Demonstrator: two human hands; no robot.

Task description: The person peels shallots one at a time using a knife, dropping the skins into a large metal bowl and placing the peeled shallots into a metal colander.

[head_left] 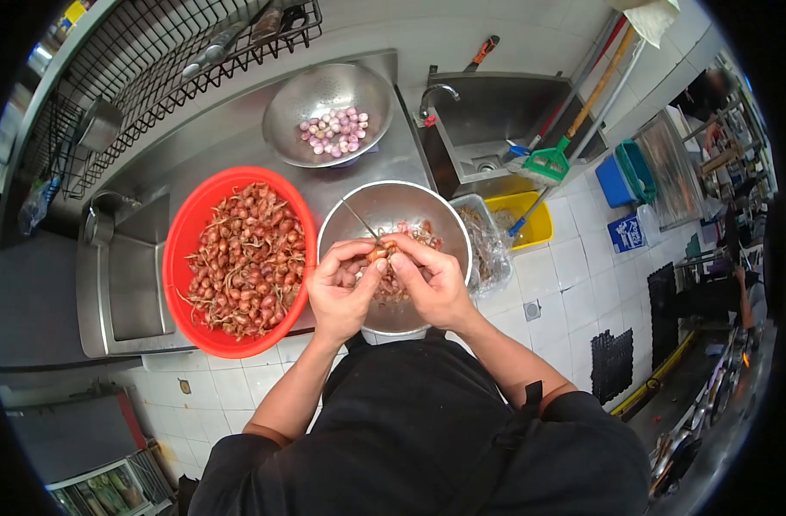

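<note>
My left hand [339, 288] and my right hand [431, 279] meet over a steel bowl [393, 206] that holds shallot skins. Between the fingertips of both hands sits one small shallot [377, 254]. A thin knife [359, 217] sticks up and away from the hands; its handle is hidden, and it seems to be gripped by my left hand. A red basin [189, 225] full of unpeeled shallots stands just left of the steel bowl. Farther back, a steel colander [300, 103] holds several peeled, pale purple shallots [334, 131].
All three vessels rest on a steel counter [238, 129] with a sink [487, 112] at its right end. A clear bag of peelings [487, 245] hangs right of the bowl. A yellow tub [530, 215], a green dustpan [547, 163] and blue bins [620, 176] stand on the tiled floor.
</note>
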